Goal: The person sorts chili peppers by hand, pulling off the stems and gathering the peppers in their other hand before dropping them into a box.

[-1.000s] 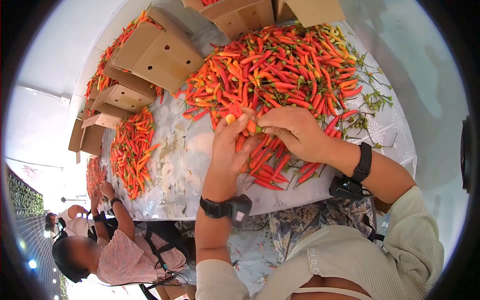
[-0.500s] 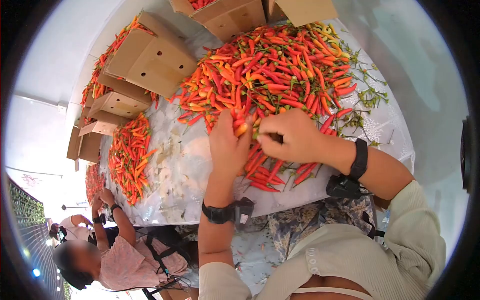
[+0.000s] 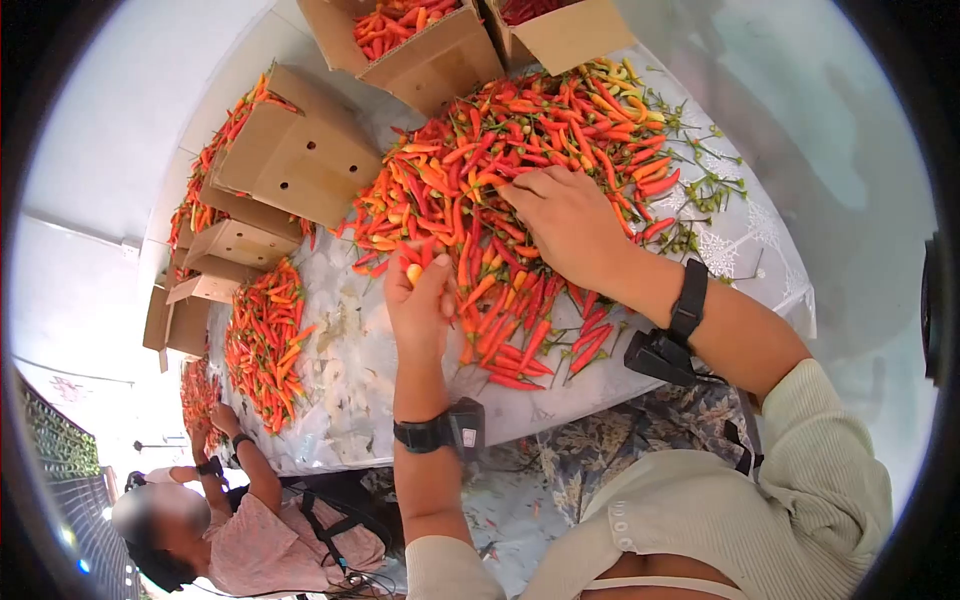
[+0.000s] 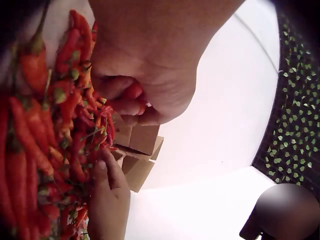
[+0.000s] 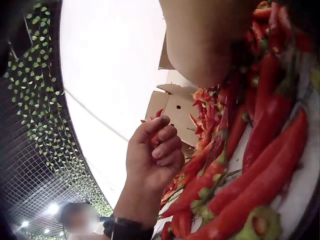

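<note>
My left hand (image 3: 418,305) is curled round several red chili peppers (image 3: 427,250), their ends poking out above the fingers. One pale yellow-orange end (image 3: 413,273) shows by the thumb. In the right wrist view the same hand (image 5: 155,155) has its fingers folded into the palm, with red chili tips above them. My right hand (image 3: 565,220) reaches into the big heap of red and orange chili peppers (image 3: 540,130), fingertips at the peppers in its middle. In the left wrist view its thumb and fingers (image 4: 107,177) touch the heap; whether they pinch a pepper I cannot tell.
Cut green stems (image 3: 715,190) lie along the heap's right edge. Cardboard boxes (image 3: 300,150) with chilies stand at the back and left. A smaller chili pile (image 3: 265,345) lies on the white-covered table (image 3: 345,400). Another person (image 3: 270,530) works at the left.
Both hands were together at a chili pepper; now they are apart. The right hand has moved up and forward into the heap, while the left moved slightly left, still holding chilies.
</note>
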`<act>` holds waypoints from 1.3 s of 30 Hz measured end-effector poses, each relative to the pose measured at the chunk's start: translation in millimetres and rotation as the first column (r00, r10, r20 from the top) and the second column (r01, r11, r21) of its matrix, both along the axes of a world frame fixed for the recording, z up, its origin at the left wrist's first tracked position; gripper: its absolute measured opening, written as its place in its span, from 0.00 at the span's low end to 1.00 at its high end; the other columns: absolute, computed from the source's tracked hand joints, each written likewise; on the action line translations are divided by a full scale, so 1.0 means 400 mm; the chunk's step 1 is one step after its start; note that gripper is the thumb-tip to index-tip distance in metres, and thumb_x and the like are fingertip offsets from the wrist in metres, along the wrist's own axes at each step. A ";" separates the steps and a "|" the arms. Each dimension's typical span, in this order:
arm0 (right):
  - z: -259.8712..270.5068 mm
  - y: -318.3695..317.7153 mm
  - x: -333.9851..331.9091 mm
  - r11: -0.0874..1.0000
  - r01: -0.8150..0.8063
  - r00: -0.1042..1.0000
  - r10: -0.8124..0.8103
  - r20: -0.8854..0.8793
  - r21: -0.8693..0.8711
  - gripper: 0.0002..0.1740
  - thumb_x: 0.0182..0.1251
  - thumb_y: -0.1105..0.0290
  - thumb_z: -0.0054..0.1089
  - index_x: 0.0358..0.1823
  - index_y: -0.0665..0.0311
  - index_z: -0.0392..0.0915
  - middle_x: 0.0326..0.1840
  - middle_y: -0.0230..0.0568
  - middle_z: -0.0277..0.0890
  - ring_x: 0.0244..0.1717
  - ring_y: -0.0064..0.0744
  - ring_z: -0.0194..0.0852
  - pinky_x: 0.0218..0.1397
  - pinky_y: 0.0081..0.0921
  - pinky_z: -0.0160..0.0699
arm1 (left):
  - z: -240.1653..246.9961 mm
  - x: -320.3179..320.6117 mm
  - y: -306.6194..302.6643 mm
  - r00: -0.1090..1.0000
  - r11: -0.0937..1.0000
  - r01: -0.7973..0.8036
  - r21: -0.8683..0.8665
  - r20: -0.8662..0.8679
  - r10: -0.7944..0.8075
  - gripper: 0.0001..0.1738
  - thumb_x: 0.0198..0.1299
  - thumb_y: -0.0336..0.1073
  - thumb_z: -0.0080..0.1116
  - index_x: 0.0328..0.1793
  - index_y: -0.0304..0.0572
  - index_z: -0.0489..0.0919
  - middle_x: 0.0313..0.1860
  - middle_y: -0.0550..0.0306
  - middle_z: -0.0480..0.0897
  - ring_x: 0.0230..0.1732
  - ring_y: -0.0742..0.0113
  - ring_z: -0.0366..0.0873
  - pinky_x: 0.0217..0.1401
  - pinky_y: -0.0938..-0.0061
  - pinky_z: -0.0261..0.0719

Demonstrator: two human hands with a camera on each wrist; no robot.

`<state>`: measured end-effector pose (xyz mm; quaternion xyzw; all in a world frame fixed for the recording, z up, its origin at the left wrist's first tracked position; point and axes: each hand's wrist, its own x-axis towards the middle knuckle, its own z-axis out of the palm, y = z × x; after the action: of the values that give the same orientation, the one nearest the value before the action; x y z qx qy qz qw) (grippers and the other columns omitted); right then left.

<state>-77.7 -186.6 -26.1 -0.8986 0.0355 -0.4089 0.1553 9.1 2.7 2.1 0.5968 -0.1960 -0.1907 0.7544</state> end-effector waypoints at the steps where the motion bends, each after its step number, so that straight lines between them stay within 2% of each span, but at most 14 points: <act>1: 0.004 0.000 -0.003 1.000 0.014 0.999 -0.014 -0.042 -0.007 0.14 0.57 0.69 0.57 0.45 0.60 0.82 0.42 0.37 0.74 0.48 0.38 0.72 0.51 0.35 0.68 | -0.010 0.002 0.000 1.000 1.000 0.014 0.015 0.011 -0.014 0.07 0.64 0.26 0.56 0.47 0.42 0.72 0.24 0.59 0.76 0.14 0.78 0.66 0.13 0.82 0.59; 5: 0.018 -0.003 -0.015 1.000 0.010 0.996 -0.012 -0.088 -0.025 0.12 0.57 0.68 0.56 0.41 0.58 0.82 0.37 0.36 0.71 0.46 0.36 0.71 0.49 0.34 0.67 | -0.011 -0.009 -0.005 0.996 0.997 0.081 -0.016 -0.044 -0.082 0.08 0.64 0.27 0.56 0.48 0.41 0.72 0.27 0.57 0.77 0.14 0.76 0.67 0.12 0.84 0.58; 8: 0.014 -0.003 -0.016 0.997 0.016 0.999 -0.019 -0.031 -0.077 0.10 0.58 0.68 0.55 0.39 0.57 0.82 0.37 0.35 0.71 0.45 0.36 0.71 0.48 0.34 0.67 | -0.003 -0.021 -0.012 0.991 0.994 0.102 -0.024 -0.088 -0.104 0.09 0.64 0.26 0.55 0.49 0.41 0.72 0.29 0.56 0.78 0.16 0.75 0.69 0.13 0.87 0.58; 11: 0.004 0.006 -0.004 0.999 0.028 0.999 -0.027 0.025 -0.043 0.09 0.58 0.68 0.54 0.37 0.57 0.82 0.37 0.36 0.70 0.44 0.36 0.71 0.47 0.35 0.67 | -0.008 -0.019 -0.015 0.990 0.992 0.122 0.006 -0.076 -0.121 0.09 0.64 0.25 0.56 0.48 0.42 0.72 0.29 0.57 0.78 0.18 0.76 0.69 0.13 0.87 0.57; 14: 0.008 0.007 -0.011 0.999 0.030 0.997 -0.032 -0.071 -0.025 0.10 0.55 0.69 0.65 0.39 0.59 0.80 0.41 0.37 0.70 0.46 0.38 0.71 0.48 0.36 0.69 | -0.018 -0.017 -0.017 0.994 0.993 0.108 0.052 -0.039 -0.106 0.09 0.63 0.26 0.58 0.47 0.43 0.72 0.27 0.59 0.77 0.18 0.77 0.69 0.14 0.87 0.57; 17: 0.013 0.005 -0.016 0.998 0.044 0.985 -0.049 -0.165 -0.036 0.11 0.56 0.70 0.64 0.41 0.59 0.78 0.39 0.37 0.70 0.42 0.39 0.72 0.45 0.36 0.71 | -0.027 -0.020 -0.020 0.997 0.996 0.077 0.043 -0.028 -0.076 0.09 0.63 0.26 0.59 0.46 0.43 0.73 0.26 0.61 0.76 0.18 0.78 0.68 0.14 0.87 0.57; 20: 0.002 0.002 -0.009 1.000 -0.001 0.993 0.001 -0.115 0.002 0.12 0.56 0.71 0.64 0.42 0.61 0.76 0.38 0.38 0.71 0.41 0.41 0.73 0.43 0.37 0.73 | -0.029 -0.017 -0.016 0.995 0.995 0.093 0.022 -0.035 -0.092 0.07 0.64 0.28 0.60 0.45 0.42 0.74 0.26 0.61 0.76 0.19 0.79 0.68 0.15 0.88 0.58; 23: 0.031 0.007 -0.020 0.981 -0.173 0.980 0.163 0.110 0.090 0.10 0.56 0.75 0.59 0.41 0.64 0.76 0.39 0.41 0.72 0.45 0.44 0.76 0.44 0.36 0.77 | -0.022 -0.012 -0.011 0.990 0.992 0.120 0.025 -0.079 -0.118 0.05 0.65 0.30 0.59 0.45 0.40 0.75 0.27 0.60 0.77 0.19 0.79 0.69 0.16 0.87 0.60; 26: 0.066 0.035 -0.035 0.863 -0.427 0.878 0.323 0.353 0.271 0.10 0.57 0.78 0.61 0.41 0.65 0.74 0.40 0.43 0.73 0.40 0.47 0.76 0.41 0.35 0.78 | -0.003 -0.024 -0.016 0.986 0.992 0.125 0.031 -0.111 -0.121 0.07 0.66 0.32 0.60 0.46 0.38 0.77 0.27 0.61 0.78 0.19 0.79 0.68 0.16 0.87 0.59; 28: 0.055 0.054 -0.041 0.774 -0.505 0.853 0.382 0.354 0.382 0.09 0.60 0.78 0.60 0.41 0.66 0.74 0.40 0.43 0.74 0.38 0.44 0.77 0.39 0.32 0.78 | -0.006 -0.026 -0.019 0.984 0.989 0.145 0.021 -0.106 -0.142 0.09 0.65 0.33 0.62 0.48 0.38 0.78 0.27 0.63 0.77 0.17 0.80 0.66 0.16 0.86 0.55; 32: 0.033 0.081 -0.038 0.524 -0.598 0.801 0.411 0.436 0.606 0.07 0.63 0.77 0.58 0.42 0.67 0.74 0.39 0.42 0.75 0.38 0.35 0.79 0.36 0.28 0.77 | -0.013 -0.029 -0.018 0.986 0.988 0.155 0.000 -0.068 -0.155 0.12 0.64 0.35 0.63 0.49 0.37 0.78 0.27 0.62 0.78 0.18 0.80 0.66 0.17 0.86 0.58; 35: 0.039 0.073 -0.043 0.487 -0.540 0.829 0.449 0.334 0.687 0.06 0.64 0.77 0.57 0.42 0.67 0.74 0.37 0.40 0.76 0.39 0.29 0.80 0.36 0.26 0.77 | -0.019 -0.027 -0.016 0.987 0.988 0.121 -0.092 -0.092 -0.130 0.13 0.62 0.33 0.65 0.49 0.36 0.78 0.29 0.61 0.79 0.18 0.80 0.67 0.18 0.86 0.60; 38: 0.047 0.079 -0.050 0.411 -0.432 0.859 0.457 0.228 0.803 0.07 0.63 0.75 0.59 0.41 0.67 0.75 0.33 0.42 0.76 0.36 0.36 0.80 0.37 0.29 0.77 | -0.010 -0.028 -0.016 0.993 0.989 0.069 -0.128 -0.092 -0.081 0.13 0.60 0.31 0.67 0.49 0.37 0.78 0.29 0.59 0.80 0.19 0.80 0.67 0.18 0.86 0.62; 39: 0.045 0.077 -0.047 0.498 -0.421 0.875 0.445 0.193 0.758 0.07 0.63 0.74 0.60 0.41 0.67 0.75 0.33 0.44 0.76 0.36 0.39 0.80 0.38 0.32 0.77 | -0.010 -0.028 -0.017 0.994 0.990 0.058 -0.128 -0.088 -0.069 0.13 0.60 0.30 0.67 0.49 0.38 0.78 0.30 0.59 0.81 0.19 0.80 0.68 0.18 0.86 0.62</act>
<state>-96.7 -155.9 -8.0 -0.7248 -0.0145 -0.2874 0.6260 -2.0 -4.0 -1.8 0.5321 -0.1914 -0.2293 0.7923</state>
